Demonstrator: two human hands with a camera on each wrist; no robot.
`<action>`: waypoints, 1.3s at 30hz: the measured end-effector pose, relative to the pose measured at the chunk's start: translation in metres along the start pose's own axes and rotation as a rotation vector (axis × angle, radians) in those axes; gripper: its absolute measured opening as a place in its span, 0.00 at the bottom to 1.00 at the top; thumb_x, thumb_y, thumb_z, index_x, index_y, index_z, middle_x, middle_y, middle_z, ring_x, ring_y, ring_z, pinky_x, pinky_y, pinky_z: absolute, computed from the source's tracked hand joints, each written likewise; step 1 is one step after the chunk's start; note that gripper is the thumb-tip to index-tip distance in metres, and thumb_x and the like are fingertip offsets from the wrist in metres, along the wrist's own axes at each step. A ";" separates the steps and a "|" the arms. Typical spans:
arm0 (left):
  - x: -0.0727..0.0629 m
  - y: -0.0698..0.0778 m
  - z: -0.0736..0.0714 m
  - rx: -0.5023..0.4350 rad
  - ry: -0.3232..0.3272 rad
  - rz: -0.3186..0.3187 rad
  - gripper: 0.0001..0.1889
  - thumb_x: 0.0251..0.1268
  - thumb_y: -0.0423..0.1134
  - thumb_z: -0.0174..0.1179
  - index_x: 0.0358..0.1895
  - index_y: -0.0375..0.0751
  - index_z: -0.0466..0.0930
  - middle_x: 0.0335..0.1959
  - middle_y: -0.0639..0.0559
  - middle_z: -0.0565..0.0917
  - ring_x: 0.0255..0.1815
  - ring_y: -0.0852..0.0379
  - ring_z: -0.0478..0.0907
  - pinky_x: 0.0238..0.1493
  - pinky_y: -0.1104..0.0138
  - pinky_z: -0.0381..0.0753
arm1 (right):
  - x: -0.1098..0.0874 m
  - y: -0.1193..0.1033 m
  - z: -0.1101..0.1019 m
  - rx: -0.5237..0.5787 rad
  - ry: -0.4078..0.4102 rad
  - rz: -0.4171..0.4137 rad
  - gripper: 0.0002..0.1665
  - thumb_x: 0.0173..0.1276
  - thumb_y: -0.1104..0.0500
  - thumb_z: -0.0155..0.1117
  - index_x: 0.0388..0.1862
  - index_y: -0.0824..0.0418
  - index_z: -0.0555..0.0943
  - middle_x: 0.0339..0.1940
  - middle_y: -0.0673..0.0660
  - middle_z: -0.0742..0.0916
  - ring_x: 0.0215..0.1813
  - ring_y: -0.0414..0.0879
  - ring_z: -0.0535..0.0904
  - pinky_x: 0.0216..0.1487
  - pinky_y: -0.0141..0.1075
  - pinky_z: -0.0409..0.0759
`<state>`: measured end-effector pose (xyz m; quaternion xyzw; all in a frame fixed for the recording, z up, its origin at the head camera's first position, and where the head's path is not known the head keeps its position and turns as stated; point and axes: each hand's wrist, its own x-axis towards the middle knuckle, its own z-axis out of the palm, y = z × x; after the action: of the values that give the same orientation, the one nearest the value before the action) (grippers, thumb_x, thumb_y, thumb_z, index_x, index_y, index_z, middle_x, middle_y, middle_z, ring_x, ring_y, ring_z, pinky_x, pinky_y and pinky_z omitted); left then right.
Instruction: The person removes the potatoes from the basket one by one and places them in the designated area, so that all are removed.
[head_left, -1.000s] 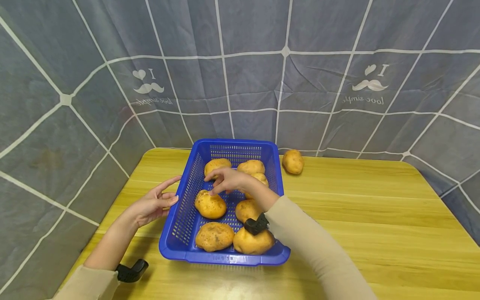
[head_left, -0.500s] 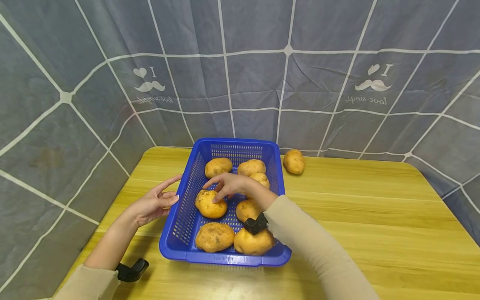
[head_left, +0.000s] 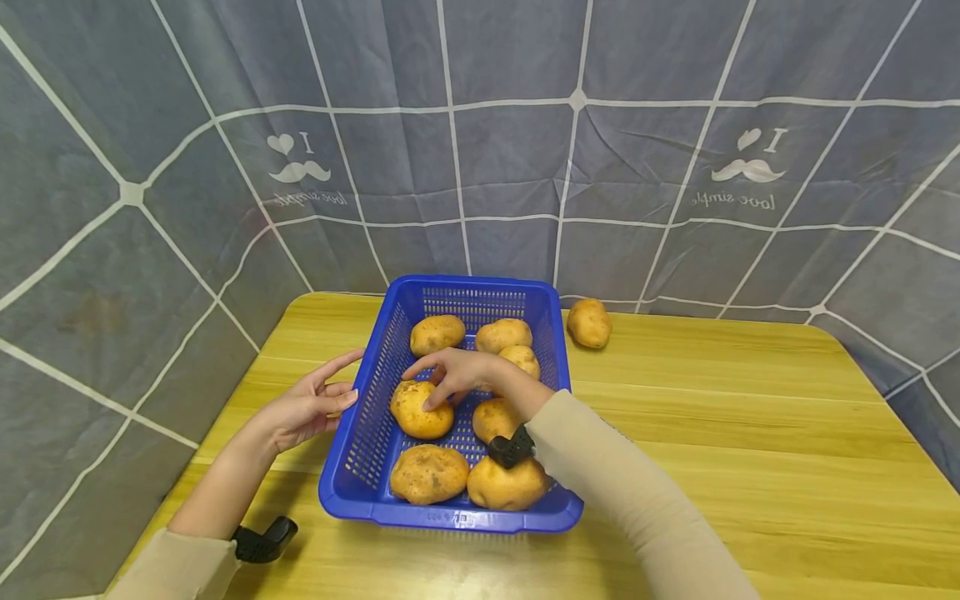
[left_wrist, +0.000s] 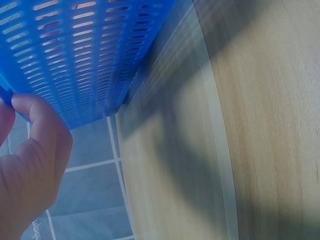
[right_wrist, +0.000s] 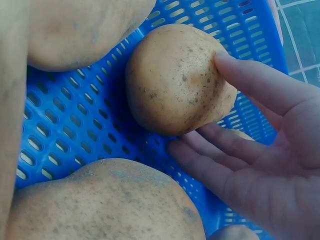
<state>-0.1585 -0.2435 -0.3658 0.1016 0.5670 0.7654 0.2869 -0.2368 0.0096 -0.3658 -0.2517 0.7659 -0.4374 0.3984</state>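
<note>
A blue plastic basket (head_left: 397,516) with slotted walls stands on the table and holds several potatoes. My left hand (head_left: 303,414) holds its left rim, thumb on the near side; in the left wrist view the same hand (left_wrist: 40,145) pinches the rim's edge. Inside the basket, my right hand (head_left: 467,368) grips a speckled potato (head_left: 417,418) at the middle left. Seen from the right wrist, the thumb presses one side of this potato (right_wrist: 170,82) and the fingers lie along the other. The potato sits low, near the basket floor; its underside is hidden.
One loose potato (head_left: 589,323) lies on the wooden table (head_left: 720,442), behind and right of the basket. A grey curtain (head_left: 510,167) with white lines hangs along the back and sides. Other potatoes, such as the front left one (head_left: 429,475), surround the right hand.
My right hand has lowered slightly, and its thumb has moved down onto the speckled potato's side. The left hand stays at the rim. Basket and loose potato have not visibly moved.
</note>
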 end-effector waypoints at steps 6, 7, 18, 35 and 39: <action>0.000 0.000 0.000 0.005 -0.004 0.001 0.40 0.68 0.26 0.50 0.74 0.43 0.34 0.41 0.48 0.82 0.39 0.56 0.81 0.44 0.64 0.81 | 0.001 0.000 0.000 -0.023 -0.017 0.004 0.35 0.58 0.68 0.67 0.65 0.56 0.70 0.50 0.60 0.79 0.48 0.45 0.75 0.40 0.38 0.81; 0.000 -0.001 -0.001 0.004 -0.006 0.002 0.39 0.68 0.26 0.50 0.74 0.43 0.34 0.41 0.48 0.82 0.39 0.56 0.81 0.44 0.64 0.81 | 0.001 0.000 0.000 -0.025 -0.021 0.002 0.35 0.58 0.68 0.67 0.65 0.56 0.69 0.48 0.59 0.79 0.46 0.44 0.76 0.40 0.38 0.81; 0.000 -0.002 -0.001 -0.006 -0.016 0.011 0.35 0.68 0.26 0.49 0.72 0.49 0.44 0.42 0.48 0.81 0.40 0.56 0.81 0.44 0.63 0.81 | 0.001 0.002 0.001 -0.054 -0.059 -0.013 0.37 0.58 0.66 0.69 0.66 0.54 0.68 0.48 0.57 0.78 0.44 0.45 0.77 0.40 0.38 0.82; 0.000 -0.001 0.000 -0.006 -0.010 0.007 0.35 0.68 0.26 0.49 0.73 0.49 0.44 0.42 0.48 0.82 0.40 0.56 0.81 0.44 0.63 0.81 | 0.001 0.001 0.002 -0.077 -0.061 -0.034 0.35 0.56 0.65 0.70 0.63 0.53 0.70 0.38 0.59 0.80 0.37 0.45 0.78 0.37 0.40 0.82; -0.001 -0.001 -0.001 -0.001 -0.004 0.005 0.36 0.68 0.26 0.49 0.73 0.49 0.43 0.42 0.48 0.82 0.40 0.56 0.81 0.44 0.63 0.81 | 0.001 0.000 0.003 -0.077 -0.054 -0.038 0.35 0.56 0.63 0.71 0.63 0.52 0.70 0.39 0.59 0.80 0.38 0.45 0.78 0.37 0.40 0.82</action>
<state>-0.1575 -0.2446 -0.3670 0.1045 0.5658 0.7662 0.2861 -0.2349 0.0076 -0.3665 -0.2929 0.7661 -0.4081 0.4009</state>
